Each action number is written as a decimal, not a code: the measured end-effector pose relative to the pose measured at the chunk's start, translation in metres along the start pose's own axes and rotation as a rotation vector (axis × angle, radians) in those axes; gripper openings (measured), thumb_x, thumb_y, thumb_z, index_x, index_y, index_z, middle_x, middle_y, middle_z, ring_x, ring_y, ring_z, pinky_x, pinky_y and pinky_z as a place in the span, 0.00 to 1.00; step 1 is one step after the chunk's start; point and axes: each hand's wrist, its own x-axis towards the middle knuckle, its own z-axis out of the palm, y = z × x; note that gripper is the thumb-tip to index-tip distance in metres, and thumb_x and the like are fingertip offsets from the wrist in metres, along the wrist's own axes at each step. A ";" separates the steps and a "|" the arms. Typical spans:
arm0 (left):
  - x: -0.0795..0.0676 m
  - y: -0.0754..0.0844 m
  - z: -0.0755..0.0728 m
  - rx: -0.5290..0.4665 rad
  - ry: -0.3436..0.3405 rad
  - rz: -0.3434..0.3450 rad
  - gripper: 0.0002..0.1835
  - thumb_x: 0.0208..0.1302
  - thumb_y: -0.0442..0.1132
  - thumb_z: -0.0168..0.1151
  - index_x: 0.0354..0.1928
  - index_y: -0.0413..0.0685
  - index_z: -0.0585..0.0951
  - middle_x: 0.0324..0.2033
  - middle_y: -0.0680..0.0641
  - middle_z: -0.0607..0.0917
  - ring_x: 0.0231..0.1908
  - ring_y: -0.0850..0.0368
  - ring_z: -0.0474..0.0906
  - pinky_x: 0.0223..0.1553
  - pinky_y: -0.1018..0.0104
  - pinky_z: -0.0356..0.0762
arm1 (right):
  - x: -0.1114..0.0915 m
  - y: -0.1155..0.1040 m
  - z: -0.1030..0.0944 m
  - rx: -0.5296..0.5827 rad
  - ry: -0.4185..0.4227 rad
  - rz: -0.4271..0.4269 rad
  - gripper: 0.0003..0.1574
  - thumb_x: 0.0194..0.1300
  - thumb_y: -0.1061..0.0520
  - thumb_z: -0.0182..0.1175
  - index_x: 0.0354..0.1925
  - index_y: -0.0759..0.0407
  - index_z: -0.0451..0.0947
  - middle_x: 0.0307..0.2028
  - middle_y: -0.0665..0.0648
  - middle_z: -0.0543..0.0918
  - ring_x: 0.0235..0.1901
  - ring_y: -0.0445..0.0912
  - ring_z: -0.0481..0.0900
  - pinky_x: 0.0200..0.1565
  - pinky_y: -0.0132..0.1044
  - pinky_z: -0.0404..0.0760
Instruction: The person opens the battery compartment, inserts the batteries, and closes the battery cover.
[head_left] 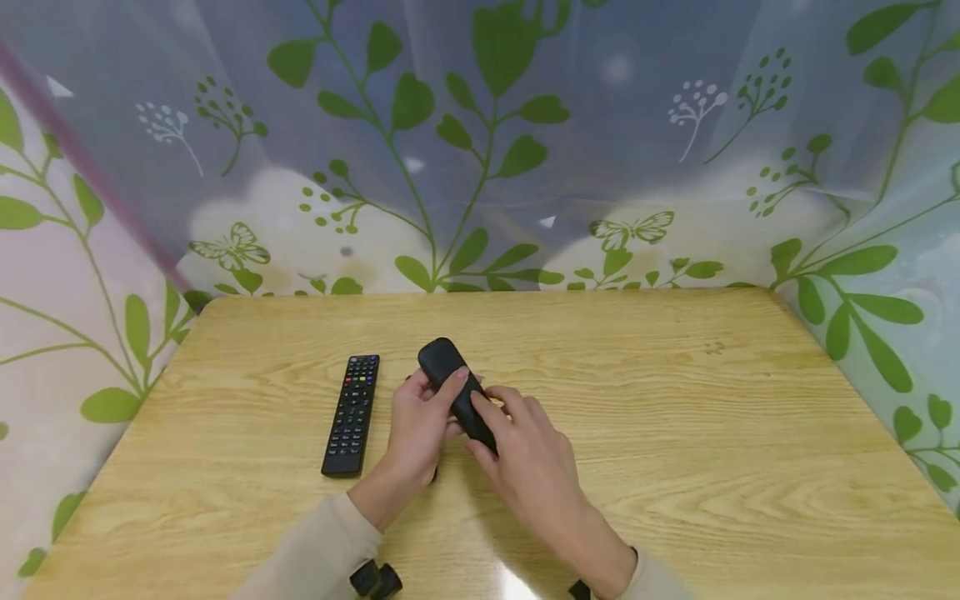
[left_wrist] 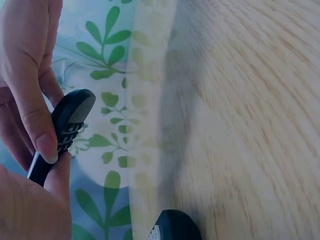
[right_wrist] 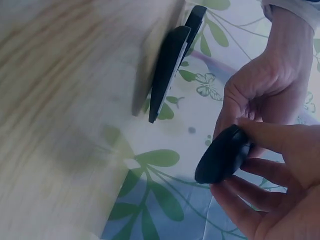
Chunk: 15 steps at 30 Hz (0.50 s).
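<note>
A black remote control (head_left: 442,358) is held above the table, tilted, with its smooth back upward. My left hand (head_left: 416,425) grips it, the thumb lying across the back. My right hand (head_left: 536,467) holds its nearer end between thumb and fingers, the index finger on the back. Rows of buttons on the remote (left_wrist: 70,132) show along its underside in the left wrist view. On the table left of my hands lies a second black remote (head_left: 352,417), buttons up. A third dark remote (right_wrist: 170,65) lies nearer, mostly hidden behind my left hand in the head view.
The wooden table (head_left: 675,400) reaches back to a leaf-patterned curtain (head_left: 495,167), which also hangs at both sides. A black device (head_left: 375,579) is on my left wrist; part of another (head_left: 580,590) shows at my right wrist.
</note>
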 end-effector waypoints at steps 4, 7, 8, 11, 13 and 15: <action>0.002 -0.002 0.003 -0.005 -0.015 -0.017 0.19 0.70 0.41 0.57 0.57 0.37 0.72 0.46 0.33 0.82 0.40 0.50 0.84 0.35 0.60 0.84 | 0.003 0.004 -0.001 0.019 -0.022 0.013 0.30 0.56 0.52 0.71 0.56 0.60 0.78 0.50 0.57 0.79 0.43 0.51 0.80 0.32 0.42 0.84; 0.003 -0.004 0.003 0.000 -0.045 -0.032 0.22 0.70 0.43 0.57 0.60 0.38 0.70 0.46 0.34 0.82 0.42 0.49 0.83 0.38 0.58 0.84 | 0.004 0.008 -0.001 0.049 -0.044 0.031 0.28 0.56 0.54 0.70 0.55 0.61 0.78 0.49 0.58 0.80 0.43 0.51 0.81 0.34 0.42 0.84; 0.003 -0.005 0.002 0.003 -0.058 -0.034 0.23 0.70 0.44 0.57 0.61 0.38 0.70 0.47 0.34 0.82 0.42 0.49 0.83 0.39 0.57 0.83 | 0.004 0.009 -0.002 0.068 -0.054 0.041 0.28 0.56 0.55 0.69 0.55 0.62 0.78 0.49 0.58 0.81 0.43 0.51 0.82 0.35 0.42 0.84; 0.004 -0.006 0.000 0.033 -0.073 -0.016 0.26 0.69 0.50 0.57 0.62 0.40 0.70 0.47 0.36 0.81 0.43 0.48 0.83 0.42 0.56 0.82 | 0.007 0.014 -0.004 0.160 -0.101 0.085 0.27 0.58 0.56 0.66 0.56 0.62 0.77 0.50 0.58 0.81 0.44 0.50 0.82 0.37 0.41 0.84; 0.005 -0.007 0.000 0.051 -0.067 0.003 0.28 0.69 0.54 0.55 0.61 0.41 0.71 0.46 0.37 0.81 0.42 0.49 0.83 0.43 0.55 0.82 | 0.009 0.017 -0.007 0.282 -0.149 0.131 0.28 0.60 0.57 0.64 0.58 0.62 0.76 0.52 0.58 0.80 0.46 0.50 0.81 0.38 0.39 0.84; 0.007 -0.007 0.000 0.059 -0.057 0.025 0.28 0.69 0.57 0.53 0.60 0.42 0.73 0.45 0.38 0.80 0.41 0.50 0.83 0.43 0.56 0.82 | 0.011 0.020 -0.010 0.451 -0.207 0.200 0.27 0.62 0.58 0.62 0.60 0.62 0.74 0.53 0.58 0.78 0.47 0.50 0.80 0.39 0.37 0.84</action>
